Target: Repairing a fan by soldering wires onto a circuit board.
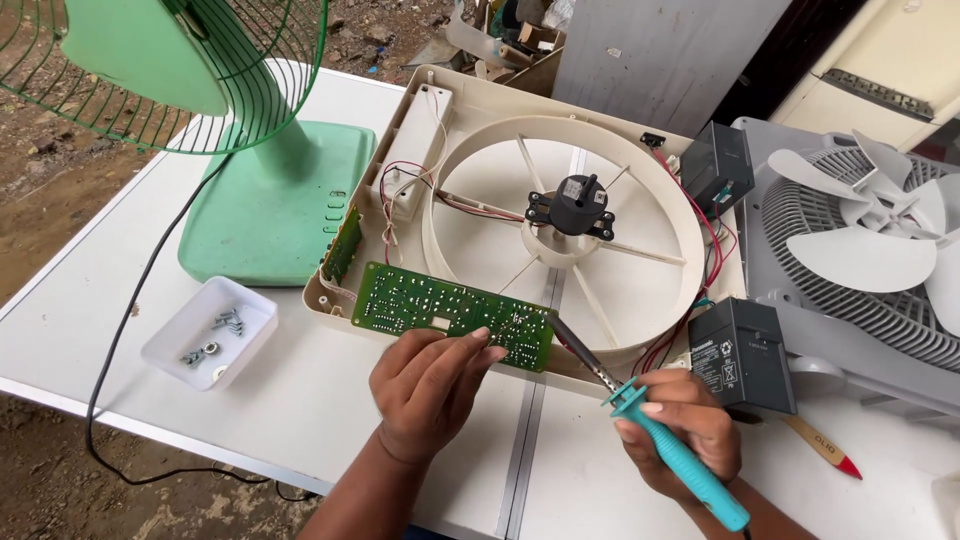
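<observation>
Circuit board is lying at 6 o'clock on cream fan housing, wires attached. Left hand fingers are pinching its edge; right hand fingers are gripping teal soldering iron, tip touching board's 3 o'clock end. Screws are sitting removed in white tray.

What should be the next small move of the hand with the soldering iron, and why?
Probably bring the tip of the soldering iron a little left, onto the green circuit board. The right hand holds the iron with its tip beside the board's right end, seemingly not on it, while the left hand steadies the board's lower edge.
</observation>
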